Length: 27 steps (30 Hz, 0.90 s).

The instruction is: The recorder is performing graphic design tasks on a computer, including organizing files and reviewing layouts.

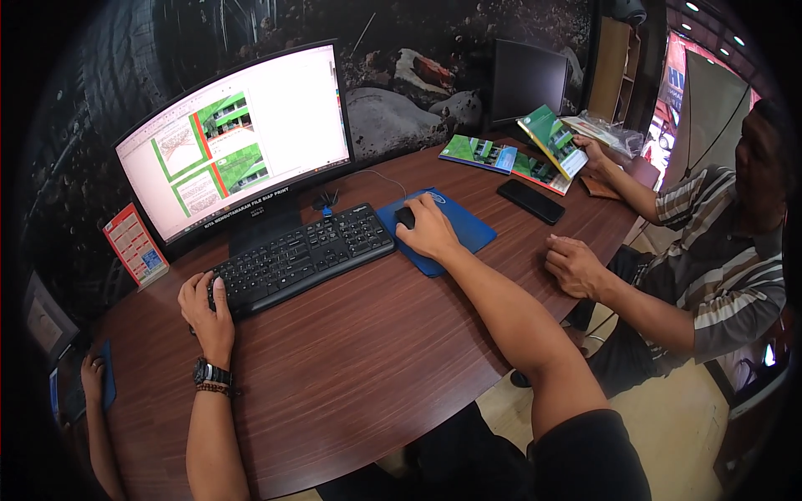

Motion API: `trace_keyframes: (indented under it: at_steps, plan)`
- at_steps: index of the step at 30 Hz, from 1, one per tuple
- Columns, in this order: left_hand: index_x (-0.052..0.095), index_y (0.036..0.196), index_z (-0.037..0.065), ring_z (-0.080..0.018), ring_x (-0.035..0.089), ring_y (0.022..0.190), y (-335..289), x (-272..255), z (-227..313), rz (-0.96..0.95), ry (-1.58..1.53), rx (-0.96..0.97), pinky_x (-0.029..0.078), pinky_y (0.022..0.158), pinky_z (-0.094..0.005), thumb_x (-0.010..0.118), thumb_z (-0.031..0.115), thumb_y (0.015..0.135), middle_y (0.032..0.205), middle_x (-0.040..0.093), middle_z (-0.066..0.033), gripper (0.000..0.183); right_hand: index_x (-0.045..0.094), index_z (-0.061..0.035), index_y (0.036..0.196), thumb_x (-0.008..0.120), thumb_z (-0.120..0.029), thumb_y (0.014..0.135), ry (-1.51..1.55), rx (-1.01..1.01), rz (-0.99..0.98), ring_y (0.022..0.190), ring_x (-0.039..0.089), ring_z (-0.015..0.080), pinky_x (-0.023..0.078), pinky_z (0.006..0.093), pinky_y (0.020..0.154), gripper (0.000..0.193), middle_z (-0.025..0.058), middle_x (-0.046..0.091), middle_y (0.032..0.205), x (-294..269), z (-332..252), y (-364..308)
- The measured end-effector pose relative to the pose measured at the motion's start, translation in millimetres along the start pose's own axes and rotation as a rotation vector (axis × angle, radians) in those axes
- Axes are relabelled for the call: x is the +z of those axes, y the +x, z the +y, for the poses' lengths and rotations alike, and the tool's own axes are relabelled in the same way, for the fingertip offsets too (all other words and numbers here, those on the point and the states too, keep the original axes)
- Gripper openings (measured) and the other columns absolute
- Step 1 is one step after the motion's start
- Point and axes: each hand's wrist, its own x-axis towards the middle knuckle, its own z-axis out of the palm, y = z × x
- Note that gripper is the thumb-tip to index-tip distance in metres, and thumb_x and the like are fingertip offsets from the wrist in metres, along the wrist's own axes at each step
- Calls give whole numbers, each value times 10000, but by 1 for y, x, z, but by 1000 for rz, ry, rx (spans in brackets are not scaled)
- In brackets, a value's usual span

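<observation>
My left hand (205,317) rests at the left end of a black keyboard (305,257), fingers apart over the keys and holding nothing. A dark watch (210,372) and a beaded bracelet circle that wrist. Farther right, my right hand (433,227) curls over a black computer mouse (405,217), which it partly hides. Beneath the mouse lies a blue mouse pad (469,238). Behind the keyboard stands a large lit monitor (292,117), showing a document with green and red cover layouts.
At right, a seated person (718,250) holds up a green-and-yellow booklet (547,138). Green booklets (476,154) and a black phone (531,202) lie near. A dark monitor (528,82) stands behind. A red-edged desk calendar (134,244) and another person's hand (92,376) are at left.
</observation>
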Motion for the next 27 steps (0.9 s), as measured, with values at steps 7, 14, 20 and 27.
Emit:
trace_keyframes:
  at_steps: [7,14,20,27]
  plan:
    - [639,1190,22,-312,491,1219,0,1,-2,-5,-2,-2,354,1045,-443,551,277,1021,1229,581,-126,318,569,16,1289,663,-276,814,3,-15,10,1213,527,372,454,444,1036,565,192,496,1302,1,0,-1]
    - [640,1187,25,-310,493,1215,-1,5,-2,17,-4,23,355,1043,-442,551,274,1021,1224,581,-124,313,573,20,1285,656,-274,804,2,-8,8,1211,526,382,457,453,1030,569,199,494,1296,1,1,-1]
    - [638,1190,30,-309,494,1212,-1,2,-3,25,13,27,359,1036,-441,550,275,1021,1226,580,-121,310,576,19,1281,666,-292,804,12,-25,20,1206,530,391,456,457,1029,576,207,495,1299,5,2,1]
    - [691,1083,50,-329,537,1129,0,0,1,138,-7,90,386,989,-462,649,223,933,1129,622,-125,232,616,21,1202,692,-277,794,12,-140,63,1181,544,396,454,444,1013,511,219,560,1230,5,4,-1]
